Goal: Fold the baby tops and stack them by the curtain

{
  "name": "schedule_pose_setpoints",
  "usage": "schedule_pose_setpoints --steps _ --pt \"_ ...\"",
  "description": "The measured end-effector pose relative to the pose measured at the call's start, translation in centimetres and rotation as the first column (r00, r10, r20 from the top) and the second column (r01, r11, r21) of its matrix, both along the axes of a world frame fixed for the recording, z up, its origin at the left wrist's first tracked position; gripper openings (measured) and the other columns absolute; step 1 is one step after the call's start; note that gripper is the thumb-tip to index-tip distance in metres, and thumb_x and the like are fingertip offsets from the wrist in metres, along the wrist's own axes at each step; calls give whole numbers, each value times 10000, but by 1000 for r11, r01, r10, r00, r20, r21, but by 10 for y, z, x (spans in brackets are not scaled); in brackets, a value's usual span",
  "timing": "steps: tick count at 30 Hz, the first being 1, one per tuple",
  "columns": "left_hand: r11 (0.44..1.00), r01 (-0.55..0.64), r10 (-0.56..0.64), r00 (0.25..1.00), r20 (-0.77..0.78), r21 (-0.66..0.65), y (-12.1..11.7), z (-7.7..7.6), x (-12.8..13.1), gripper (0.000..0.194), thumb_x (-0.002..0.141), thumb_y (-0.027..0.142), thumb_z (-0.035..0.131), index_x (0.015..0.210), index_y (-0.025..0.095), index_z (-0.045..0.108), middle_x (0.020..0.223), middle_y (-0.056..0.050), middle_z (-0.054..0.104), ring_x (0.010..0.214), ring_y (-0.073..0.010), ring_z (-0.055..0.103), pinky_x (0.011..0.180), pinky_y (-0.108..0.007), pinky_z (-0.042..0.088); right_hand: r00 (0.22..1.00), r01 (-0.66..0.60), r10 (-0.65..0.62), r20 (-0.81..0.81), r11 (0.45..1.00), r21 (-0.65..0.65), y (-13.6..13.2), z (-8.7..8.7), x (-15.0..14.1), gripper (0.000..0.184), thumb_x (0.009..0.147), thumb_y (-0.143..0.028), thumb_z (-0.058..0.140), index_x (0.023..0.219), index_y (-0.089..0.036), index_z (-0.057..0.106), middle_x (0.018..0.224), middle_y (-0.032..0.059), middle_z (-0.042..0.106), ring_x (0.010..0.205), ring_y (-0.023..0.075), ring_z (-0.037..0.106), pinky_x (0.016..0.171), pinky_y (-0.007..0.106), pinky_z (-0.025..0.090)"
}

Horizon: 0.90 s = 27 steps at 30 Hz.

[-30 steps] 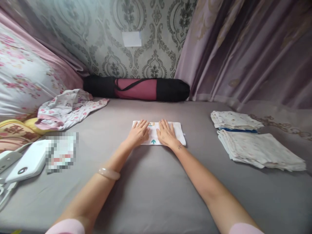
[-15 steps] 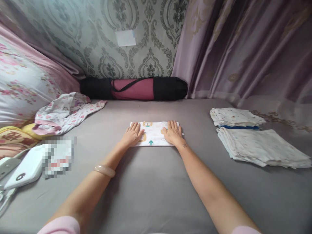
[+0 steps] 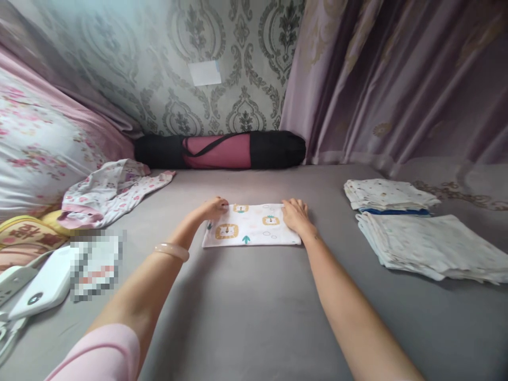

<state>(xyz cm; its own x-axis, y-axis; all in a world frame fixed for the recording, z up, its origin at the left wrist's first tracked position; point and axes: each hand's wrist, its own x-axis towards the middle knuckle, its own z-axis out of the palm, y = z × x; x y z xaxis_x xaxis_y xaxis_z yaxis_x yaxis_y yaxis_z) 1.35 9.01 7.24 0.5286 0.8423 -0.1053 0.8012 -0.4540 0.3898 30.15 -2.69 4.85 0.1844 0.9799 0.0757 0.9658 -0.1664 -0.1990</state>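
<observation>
A white folded cloth (image 3: pixel 254 225) printed with yellow lion faces and green leaves lies flat on the grey bed sheet (image 3: pixel 238 301). At its far left corner, my left hand (image 3: pixel 214 208) has its fingers curled and closed on the edge; a pale bangle (image 3: pixel 172 251) circles that wrist. My right hand (image 3: pixel 296 214) grips the far right corner, its fingers bent over the edge and partly hidden.
Two stacks of folded cloths, a smaller pile (image 3: pixel 391 194) and a larger pile (image 3: pixel 432 246), lie on the right. A black and pink roll bag (image 3: pixel 216 151) rests against the wall. On the left are a crumpled printed garment (image 3: pixel 107 193), a white power bank (image 3: pixel 47 280) and a power strip (image 3: pixel 14 280).
Both hands have gone from lying flat on the cloth to its far corners, where their fingers are now curled. More of the print shows. The view has tilted up slightly.
</observation>
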Motion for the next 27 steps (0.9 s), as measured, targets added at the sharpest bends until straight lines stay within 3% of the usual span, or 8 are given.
schedule_pose_setpoints --steps 7,13,16,21,25,27 --pt "989 15 -31 994 -105 -144 10 12 5 410 672 259 530 1033 148 689 980 -74 728 860 -212 660 705 -233 488 995 75 -72 -69 996 47 0 4 -1 356 893 -259 438 1180 -210 643 1232 131 557 1163 298 428 966 395 332" --pt "991 2 -18 993 -113 -136 5 18 5 387 680 297 535 997 135 686 1008 -88 720 879 -215 652 704 -228 476 993 41 -34 -110 997 65 3 10 0 283 864 -215 476 1089 -209 648 1197 99 617 1148 275 489 968 394 342" --pt "989 9 -16 999 -45 -148 2 26 1 382 681 335 559 989 141 677 986 -73 717 873 -205 644 716 -227 473 985 16 -7 -173 999 50 4 19 5 268 855 -202 505 1081 -205 650 1107 84 682 1084 241 565 963 367 354" --pt "975 74 -59 995 80 -208 -3 60 -10 366 643 406 636 917 168 682 859 -23 702 798 -185 616 682 -233 452 921 -35 65 -385 996 85 0 38 22 243 780 -217 591 1002 -206 690 962 32 722 873 179 638 763 258 442" --pt "959 140 -109 985 133 -246 -4 91 -15 318 639 407 672 878 200 697 793 14 685 749 -164 602 679 -233 444 847 -88 176 -502 977 195 -7 55 34 200 739 -223 619 915 -187 708 839 14 718 760 162 633 682 242 453" --pt "968 152 -113 975 191 -201 -4 104 -14 305 645 411 681 859 195 695 789 11 684 744 -159 602 690 -239 451 844 -61 197 -498 959 276 -10 65 33 179 745 -226 620 898 -195 708 832 14 717 753 170 633 685 256 457"
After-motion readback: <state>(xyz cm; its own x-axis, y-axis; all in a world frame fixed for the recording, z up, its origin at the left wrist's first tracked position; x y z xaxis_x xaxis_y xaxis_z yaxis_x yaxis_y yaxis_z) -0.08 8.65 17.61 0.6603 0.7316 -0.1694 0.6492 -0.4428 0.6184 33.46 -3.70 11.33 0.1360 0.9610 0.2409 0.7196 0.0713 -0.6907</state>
